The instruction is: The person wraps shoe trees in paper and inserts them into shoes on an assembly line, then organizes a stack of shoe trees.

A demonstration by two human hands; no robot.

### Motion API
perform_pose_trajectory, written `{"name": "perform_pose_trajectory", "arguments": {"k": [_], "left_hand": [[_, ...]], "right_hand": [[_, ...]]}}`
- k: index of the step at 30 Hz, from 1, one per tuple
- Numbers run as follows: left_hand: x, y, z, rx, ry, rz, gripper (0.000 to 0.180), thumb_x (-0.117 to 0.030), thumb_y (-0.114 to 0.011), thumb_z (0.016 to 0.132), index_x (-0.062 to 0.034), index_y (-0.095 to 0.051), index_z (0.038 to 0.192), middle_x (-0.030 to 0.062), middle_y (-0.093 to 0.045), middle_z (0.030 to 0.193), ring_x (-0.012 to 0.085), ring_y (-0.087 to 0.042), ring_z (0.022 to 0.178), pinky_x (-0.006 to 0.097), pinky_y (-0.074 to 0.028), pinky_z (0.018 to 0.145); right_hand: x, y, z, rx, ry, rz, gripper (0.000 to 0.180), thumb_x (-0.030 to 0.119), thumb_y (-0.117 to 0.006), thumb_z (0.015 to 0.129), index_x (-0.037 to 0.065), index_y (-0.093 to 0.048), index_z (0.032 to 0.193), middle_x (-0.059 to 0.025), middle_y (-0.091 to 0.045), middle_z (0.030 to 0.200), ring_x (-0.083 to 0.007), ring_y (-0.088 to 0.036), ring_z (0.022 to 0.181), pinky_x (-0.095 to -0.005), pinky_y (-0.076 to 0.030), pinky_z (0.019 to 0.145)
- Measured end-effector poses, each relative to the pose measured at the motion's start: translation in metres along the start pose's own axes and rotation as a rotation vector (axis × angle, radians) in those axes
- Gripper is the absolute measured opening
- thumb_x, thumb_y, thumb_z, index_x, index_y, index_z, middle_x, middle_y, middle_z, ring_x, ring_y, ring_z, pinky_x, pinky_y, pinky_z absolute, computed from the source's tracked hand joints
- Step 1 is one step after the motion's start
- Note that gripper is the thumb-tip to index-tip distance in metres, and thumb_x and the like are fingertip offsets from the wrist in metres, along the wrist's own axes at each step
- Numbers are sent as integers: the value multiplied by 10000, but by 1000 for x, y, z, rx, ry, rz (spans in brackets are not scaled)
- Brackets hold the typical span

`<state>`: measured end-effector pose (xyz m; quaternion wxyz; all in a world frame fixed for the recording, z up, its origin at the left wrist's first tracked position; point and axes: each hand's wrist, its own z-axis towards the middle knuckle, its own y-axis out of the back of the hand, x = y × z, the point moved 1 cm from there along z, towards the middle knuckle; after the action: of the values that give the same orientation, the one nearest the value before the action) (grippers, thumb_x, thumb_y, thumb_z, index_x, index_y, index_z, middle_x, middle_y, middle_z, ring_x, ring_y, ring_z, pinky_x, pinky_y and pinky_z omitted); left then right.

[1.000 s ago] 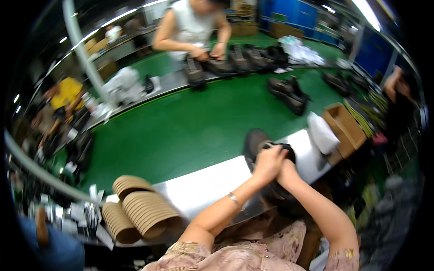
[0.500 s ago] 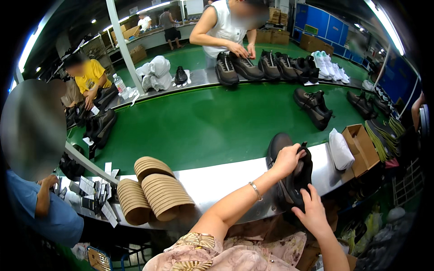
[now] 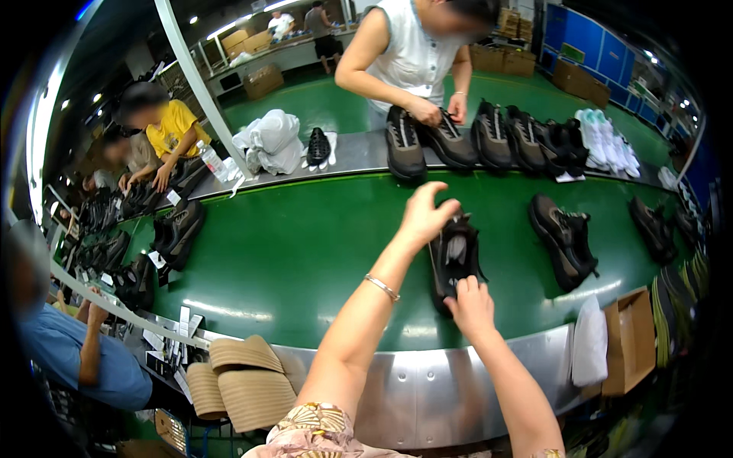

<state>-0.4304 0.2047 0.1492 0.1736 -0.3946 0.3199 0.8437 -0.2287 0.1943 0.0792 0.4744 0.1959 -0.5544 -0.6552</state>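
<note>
A black and grey lace-up shoe [image 3: 456, 252] rests on the green conveyor belt in front of me, its opening turned up and its heel toward me. My right hand [image 3: 471, 307] grips the heel end, fingers curled over the collar. Beside the shoe's far end, my left hand [image 3: 427, 217] is raised with thumb and fingers apart and nothing in it. Part of the shoe's front is hidden behind the left hand. To the right on the belt lies another dark brown shoe pair [image 3: 563, 243].
Stacked brown cardboard inserts [image 3: 256, 389] stand at the near left of the metal ledge [image 3: 420, 382]. A white wrapped bundle [image 3: 590, 343] and an open cardboard box [image 3: 630, 340] are at the right. Across the belt, a co-worker [image 3: 416, 57] handles a row of shoes [image 3: 492, 137].
The shoe has moved forward from the metal ledge onto the green belt. My left hand has let go of it; my right hand has taken hold of its heel. The view has shifted.
</note>
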Motion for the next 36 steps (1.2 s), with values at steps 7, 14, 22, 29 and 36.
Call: {"name": "perform_pose_trajectory", "arguments": {"k": [7,14,22,29,36], "left_hand": [[129,202,76,-709,305,451,486,-269,-674,807,70,-497,1108,237,-575,1088,312,-561,1024,379,-427,895],[239,318,128,-804,345,488,1023,-371,-794,647,115,-209,1332,330,-311,1339,411,-313,1265,418,-252,1063],[300,334,164,-747,285,137,1025,-299,-819,632,73,-215,1373,255,-311,1373,305,-324,1275,355,-261,1052],[302,348,163,-776,202,19,599,-205,-763,729,13,-461,1198,136,-525,1135,210,-496,1038,313,-393,906],[286,353,162,-887,144,-120,502,-227,-716,792,7,-478,1168,122,-538,1111,198,-499,1021,319,-383,917]], "right_hand": [[-12,3,5,172,-54,145,372,132,-699,717,-10,-484,985,-169,-457,1130,-402,-456,1030,-441,-452,820],[-12,-6,8,293,-46,127,477,131,-682,717,-43,-430,1082,-279,-379,1192,-485,-385,1058,-535,-382,875],[3,3,19,269,-56,110,396,106,-633,789,-29,-441,1109,-264,-440,1180,-465,-418,1033,-535,-349,893],[9,5,22,295,-73,118,379,103,-628,793,-33,-453,1100,-263,-442,1178,-458,-413,1046,-527,-345,904],[12,7,23,317,-111,108,376,93,-638,786,-36,-463,1093,-247,-454,1168,-445,-422,1046,-507,-357,906]]}}
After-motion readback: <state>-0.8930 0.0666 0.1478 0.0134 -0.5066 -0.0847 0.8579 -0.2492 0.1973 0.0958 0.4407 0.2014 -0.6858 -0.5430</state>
